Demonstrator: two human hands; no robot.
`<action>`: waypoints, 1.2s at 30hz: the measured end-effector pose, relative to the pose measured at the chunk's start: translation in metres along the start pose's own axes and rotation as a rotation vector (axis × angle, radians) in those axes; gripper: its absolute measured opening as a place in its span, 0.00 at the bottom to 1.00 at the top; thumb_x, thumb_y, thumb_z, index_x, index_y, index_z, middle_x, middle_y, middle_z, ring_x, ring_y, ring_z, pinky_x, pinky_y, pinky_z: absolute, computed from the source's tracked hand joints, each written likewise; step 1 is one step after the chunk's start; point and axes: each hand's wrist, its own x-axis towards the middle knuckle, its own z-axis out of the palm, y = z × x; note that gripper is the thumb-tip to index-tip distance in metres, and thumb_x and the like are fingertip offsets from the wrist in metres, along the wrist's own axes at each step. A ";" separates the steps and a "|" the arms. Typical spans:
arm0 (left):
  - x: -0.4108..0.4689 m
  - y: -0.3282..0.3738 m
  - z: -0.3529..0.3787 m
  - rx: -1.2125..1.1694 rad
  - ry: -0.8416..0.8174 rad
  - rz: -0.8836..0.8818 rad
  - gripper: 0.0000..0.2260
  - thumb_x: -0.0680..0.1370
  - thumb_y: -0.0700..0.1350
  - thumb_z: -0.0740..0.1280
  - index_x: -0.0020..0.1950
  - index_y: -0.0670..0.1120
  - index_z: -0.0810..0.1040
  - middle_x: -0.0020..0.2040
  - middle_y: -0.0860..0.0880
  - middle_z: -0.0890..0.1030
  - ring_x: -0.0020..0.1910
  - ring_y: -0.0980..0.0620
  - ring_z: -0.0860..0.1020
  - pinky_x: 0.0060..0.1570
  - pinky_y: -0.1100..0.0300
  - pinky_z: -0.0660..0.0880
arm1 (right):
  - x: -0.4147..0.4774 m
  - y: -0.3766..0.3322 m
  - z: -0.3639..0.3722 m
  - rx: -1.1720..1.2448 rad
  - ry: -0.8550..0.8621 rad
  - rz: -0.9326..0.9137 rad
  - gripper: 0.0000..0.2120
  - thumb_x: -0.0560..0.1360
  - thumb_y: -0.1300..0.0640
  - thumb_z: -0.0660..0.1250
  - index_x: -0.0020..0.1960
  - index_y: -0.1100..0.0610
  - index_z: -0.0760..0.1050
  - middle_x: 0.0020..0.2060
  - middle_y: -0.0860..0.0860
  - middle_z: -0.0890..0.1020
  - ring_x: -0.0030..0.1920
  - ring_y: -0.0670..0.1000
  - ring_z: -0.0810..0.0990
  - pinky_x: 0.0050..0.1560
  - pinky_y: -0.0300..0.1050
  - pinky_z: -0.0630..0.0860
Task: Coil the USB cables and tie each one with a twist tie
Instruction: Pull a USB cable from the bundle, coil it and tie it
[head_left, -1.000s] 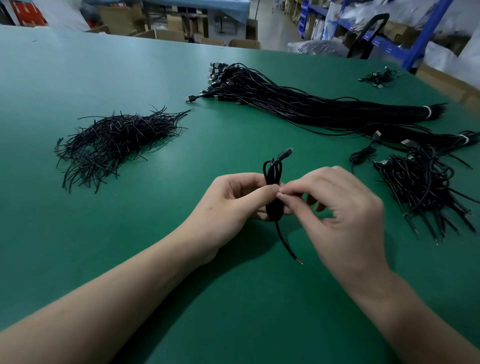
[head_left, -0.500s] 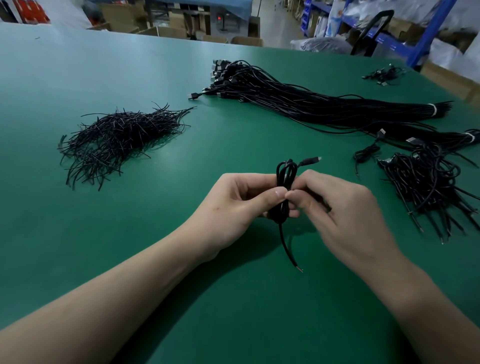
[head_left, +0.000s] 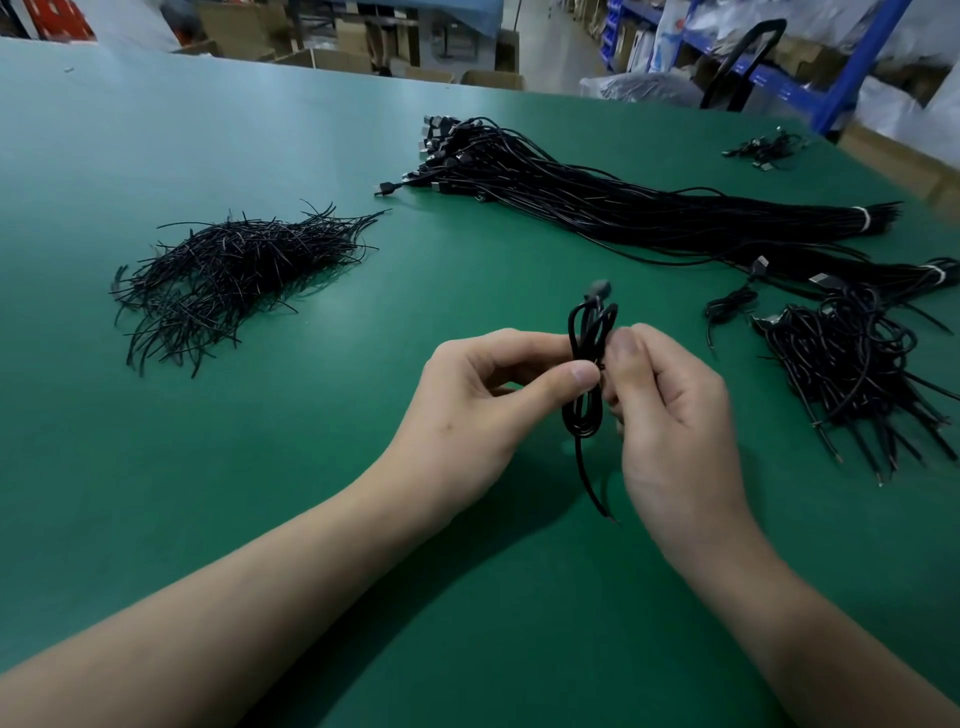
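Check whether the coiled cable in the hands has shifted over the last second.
Yes. The coiled cable has drifted slightly right, away from the twist tie pile and toward the finished cable heap.

Black cables (head_left: 649, 208), black twist ties (head_left: 234, 270) — plain green table (head_left: 260, 467), white bands (head_left: 863, 217).

Two bare arms fill the lower half of the frame. The left forearm (head_left: 234, 613) runs from the lower left corner, the right forearm (head_left: 810, 623) from the lower right. The left hand (head_left: 467, 410) and right hand (head_left: 670, 415) are bare too, with thumbnails cut short and plain.
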 end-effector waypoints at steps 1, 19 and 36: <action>-0.001 0.001 0.001 -0.012 0.019 0.009 0.08 0.76 0.43 0.74 0.54 0.46 0.86 0.48 0.50 0.87 0.48 0.48 0.84 0.53 0.53 0.80 | 0.000 0.000 0.003 0.089 0.011 0.068 0.20 0.83 0.50 0.57 0.37 0.61 0.68 0.28 0.46 0.64 0.31 0.45 0.61 0.32 0.45 0.60; 0.001 0.004 -0.001 0.316 0.089 0.084 0.14 0.82 0.54 0.63 0.47 0.47 0.83 0.36 0.53 0.79 0.33 0.54 0.75 0.37 0.64 0.70 | 0.007 0.001 -0.008 0.066 0.045 0.158 0.20 0.83 0.48 0.60 0.34 0.54 0.70 0.27 0.46 0.66 0.29 0.46 0.61 0.30 0.49 0.59; -0.001 0.014 -0.007 0.716 0.108 0.394 0.04 0.77 0.48 0.75 0.47 0.48 0.86 0.39 0.56 0.83 0.38 0.58 0.79 0.37 0.65 0.71 | 0.008 -0.005 -0.003 0.273 -0.120 0.376 0.23 0.83 0.55 0.60 0.29 0.51 0.65 0.25 0.45 0.60 0.25 0.46 0.56 0.26 0.42 0.55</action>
